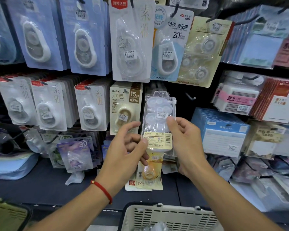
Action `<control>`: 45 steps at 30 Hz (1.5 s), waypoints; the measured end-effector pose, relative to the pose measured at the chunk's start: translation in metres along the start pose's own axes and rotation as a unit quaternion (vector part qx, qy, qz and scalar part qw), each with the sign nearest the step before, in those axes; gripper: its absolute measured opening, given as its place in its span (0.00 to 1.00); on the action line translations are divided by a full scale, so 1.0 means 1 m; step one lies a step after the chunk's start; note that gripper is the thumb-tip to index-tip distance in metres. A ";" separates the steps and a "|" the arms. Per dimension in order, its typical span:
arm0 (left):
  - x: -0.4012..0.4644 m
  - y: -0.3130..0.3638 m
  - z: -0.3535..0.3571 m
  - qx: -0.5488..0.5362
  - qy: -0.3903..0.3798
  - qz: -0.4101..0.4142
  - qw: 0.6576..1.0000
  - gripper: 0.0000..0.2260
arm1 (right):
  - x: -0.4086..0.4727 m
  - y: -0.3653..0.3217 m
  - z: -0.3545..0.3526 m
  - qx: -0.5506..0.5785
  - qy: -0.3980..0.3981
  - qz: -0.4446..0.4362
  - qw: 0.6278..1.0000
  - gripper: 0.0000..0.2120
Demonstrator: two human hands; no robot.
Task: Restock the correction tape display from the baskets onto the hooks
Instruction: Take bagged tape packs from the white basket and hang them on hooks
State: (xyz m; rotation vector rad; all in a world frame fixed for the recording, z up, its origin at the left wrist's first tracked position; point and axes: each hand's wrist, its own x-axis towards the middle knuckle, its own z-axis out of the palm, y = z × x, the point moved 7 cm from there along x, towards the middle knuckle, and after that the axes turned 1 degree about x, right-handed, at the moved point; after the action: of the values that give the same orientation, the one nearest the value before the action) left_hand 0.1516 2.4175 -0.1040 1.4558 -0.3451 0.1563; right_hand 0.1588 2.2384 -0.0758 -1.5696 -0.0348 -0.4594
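Observation:
Both hands hold one clear pack of correction tapes (158, 114) upright in front of the display. It has white rollers inside and a gold label at the bottom. My left hand (125, 147) pinches its lower left edge at the label. My right hand (183, 139) grips its right side, thumb on the front. The pack's hanging tab sits just left of a bare metal hook (190, 97). A white slotted basket (170, 217) with more clear packs stands below at the bottom edge.
Carded correction tapes fill the hooks above and to the left, among them a beige 15M pack (125, 107). An orange pack (148, 172) hangs below my hands. Sticky notes (222, 130) crowd the right side. An olive basket (5, 215) is at bottom left.

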 end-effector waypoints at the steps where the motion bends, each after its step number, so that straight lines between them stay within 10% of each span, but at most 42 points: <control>1: -0.001 0.002 0.000 -0.002 0.001 0.005 1.000 0.19 | 0.001 0.000 -0.001 0.009 -0.001 0.001 1.000 0.13; 7: 0.000 0.005 -0.002 -0.005 0.017 0.012 1.000 0.18 | 0.004 0.006 -0.005 0.023 0.004 0.008 1.000 0.12; 10: 0.001 -0.004 -0.002 0.116 0.011 -0.017 0.993 0.20 | 0.005 0.011 -0.010 -0.147 0.012 -0.001 0.989 0.13; 18: 0.019 0.007 -0.014 0.498 0.028 0.124 0.858 0.32 | 0.008 0.016 0.030 -0.526 -0.042 -0.280 0.802 0.26; 31: 0.026 -0.015 -0.017 0.586 -0.025 0.146 0.797 0.40 | 0.125 0.074 0.051 -0.702 -0.110 -0.149 0.687 0.41; 38: 0.021 -0.019 -0.020 0.574 -0.030 0.150 0.804 0.37 | 0.127 0.062 0.044 -0.707 -0.148 -0.132 0.679 0.40; 45: -0.010 -0.060 -0.012 0.590 -0.116 0.073 0.795 0.28 | 0.024 0.073 -0.019 -0.557 -0.134 -0.093 0.815 0.15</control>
State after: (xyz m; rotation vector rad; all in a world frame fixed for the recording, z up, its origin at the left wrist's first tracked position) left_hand 0.1621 2.4232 -0.1645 2.7145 -0.6132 0.3564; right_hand 0.1982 2.2094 -0.1379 -2.8131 -0.1587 -0.4177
